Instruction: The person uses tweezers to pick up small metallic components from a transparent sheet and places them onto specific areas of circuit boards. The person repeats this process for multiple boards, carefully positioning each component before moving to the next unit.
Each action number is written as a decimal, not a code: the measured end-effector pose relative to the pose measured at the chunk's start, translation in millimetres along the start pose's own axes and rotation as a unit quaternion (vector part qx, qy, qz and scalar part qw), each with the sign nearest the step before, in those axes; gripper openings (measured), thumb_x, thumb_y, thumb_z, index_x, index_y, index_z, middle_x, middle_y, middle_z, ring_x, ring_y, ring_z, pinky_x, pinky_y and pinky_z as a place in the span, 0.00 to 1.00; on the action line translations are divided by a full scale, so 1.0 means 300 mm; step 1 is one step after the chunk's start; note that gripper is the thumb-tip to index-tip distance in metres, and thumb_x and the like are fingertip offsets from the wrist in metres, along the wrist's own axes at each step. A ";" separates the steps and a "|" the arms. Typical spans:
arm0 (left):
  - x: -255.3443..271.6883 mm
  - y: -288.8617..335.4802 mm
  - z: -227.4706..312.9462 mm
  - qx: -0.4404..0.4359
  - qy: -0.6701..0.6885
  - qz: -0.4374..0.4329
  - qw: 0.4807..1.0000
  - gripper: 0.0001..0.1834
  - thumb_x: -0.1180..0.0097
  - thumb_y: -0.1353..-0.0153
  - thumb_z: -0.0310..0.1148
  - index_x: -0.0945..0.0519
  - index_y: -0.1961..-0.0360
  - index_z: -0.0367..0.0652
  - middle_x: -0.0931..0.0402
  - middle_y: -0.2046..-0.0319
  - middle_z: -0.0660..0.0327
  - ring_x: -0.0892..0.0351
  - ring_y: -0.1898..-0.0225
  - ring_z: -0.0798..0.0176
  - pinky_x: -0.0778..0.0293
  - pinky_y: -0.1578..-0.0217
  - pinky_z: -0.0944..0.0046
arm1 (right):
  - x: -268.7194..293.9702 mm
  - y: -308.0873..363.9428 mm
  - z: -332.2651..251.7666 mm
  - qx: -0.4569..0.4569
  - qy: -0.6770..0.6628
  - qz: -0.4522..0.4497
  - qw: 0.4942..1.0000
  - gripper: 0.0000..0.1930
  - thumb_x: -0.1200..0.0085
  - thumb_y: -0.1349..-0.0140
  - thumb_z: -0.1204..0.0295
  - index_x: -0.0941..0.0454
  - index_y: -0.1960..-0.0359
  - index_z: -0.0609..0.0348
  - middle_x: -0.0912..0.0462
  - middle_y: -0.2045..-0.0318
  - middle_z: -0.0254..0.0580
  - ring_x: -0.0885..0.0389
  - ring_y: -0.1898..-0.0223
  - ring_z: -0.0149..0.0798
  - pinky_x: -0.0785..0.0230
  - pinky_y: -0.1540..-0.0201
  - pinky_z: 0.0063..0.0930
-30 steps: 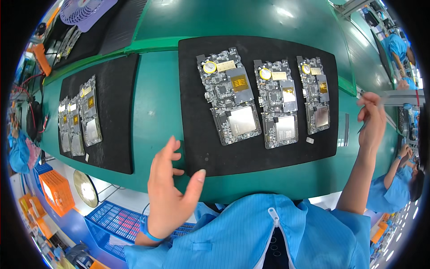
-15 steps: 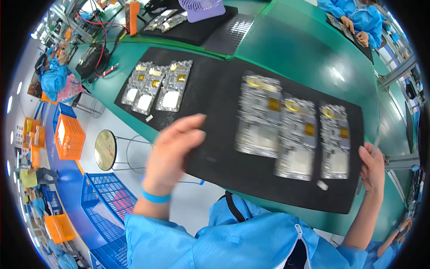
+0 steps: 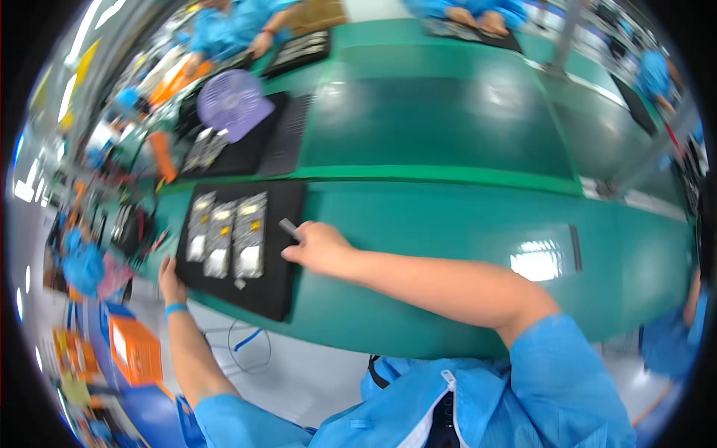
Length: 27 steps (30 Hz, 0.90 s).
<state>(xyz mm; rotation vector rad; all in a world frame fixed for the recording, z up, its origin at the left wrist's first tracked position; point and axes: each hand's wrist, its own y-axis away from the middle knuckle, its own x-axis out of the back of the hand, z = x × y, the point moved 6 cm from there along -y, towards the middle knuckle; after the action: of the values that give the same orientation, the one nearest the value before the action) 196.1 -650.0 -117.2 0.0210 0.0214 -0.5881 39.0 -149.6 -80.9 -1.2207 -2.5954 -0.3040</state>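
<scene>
A black mat lies on the green table at the left. On it sit three silvery circuit boards with yellowish and white patches, side by side. A small white piece rests just below them. My left hand is at the mat's left edge, fingers closed against it. My right hand reaches across to the mat's right edge. Its thumb and fingers pinch a short, thin grey strip above the mat; blur hides what kind it is.
A purple fan stands on a dark mat beyond a green divider ledge. Nearby is an orange object. A dark strip lies on the table at right. Co-workers' hands show at the far side. An orange crate stands lower left.
The mat with three boards that both hands held at the right is now down at the left, where another mat with boards lay. My right hand has crossed left; the view has turned.
</scene>
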 end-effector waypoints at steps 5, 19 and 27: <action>0.119 -0.019 -0.081 -0.015 -0.142 -0.057 0.988 0.18 0.46 0.37 0.28 0.25 0.46 0.37 0.23 0.52 0.60 0.26 0.54 0.66 0.30 0.52 0.68 | 0.378 0.331 0.041 -0.087 -0.151 -0.083 0.981 0.21 0.50 0.36 0.57 0.21 0.61 0.66 0.18 0.66 0.46 0.20 0.75 0.38 0.28 0.70 0.31; -1.572 1.729 0.314 -0.465 -0.287 -0.652 0.525 0.26 0.38 0.49 0.30 0.26 0.46 0.42 0.33 0.42 0.49 0.34 0.41 0.45 0.36 0.43 0.50 | 1.317 1.098 0.566 -0.121 -0.205 0.478 0.845 0.14 0.40 0.39 0.59 0.30 0.69 0.54 0.26 0.81 0.33 0.31 0.84 0.24 0.40 0.79 0.18; -1.980 2.114 0.083 -0.527 -0.224 -0.604 0.555 0.30 0.41 0.43 0.42 0.29 0.43 0.36 0.37 0.41 0.39 0.36 0.42 0.43 0.39 0.44 0.48 | 1.312 1.037 0.542 -0.121 -0.147 0.448 0.874 0.15 0.38 0.41 0.61 0.29 0.67 0.58 0.23 0.80 0.36 0.29 0.85 0.23 0.40 0.82 0.15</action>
<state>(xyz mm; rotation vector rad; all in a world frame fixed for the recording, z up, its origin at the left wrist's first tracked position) 54.2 206.3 -68.2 -1.4653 -0.1283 -1.8919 15.6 377.2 -85.5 -2.5422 -1.9063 -0.2554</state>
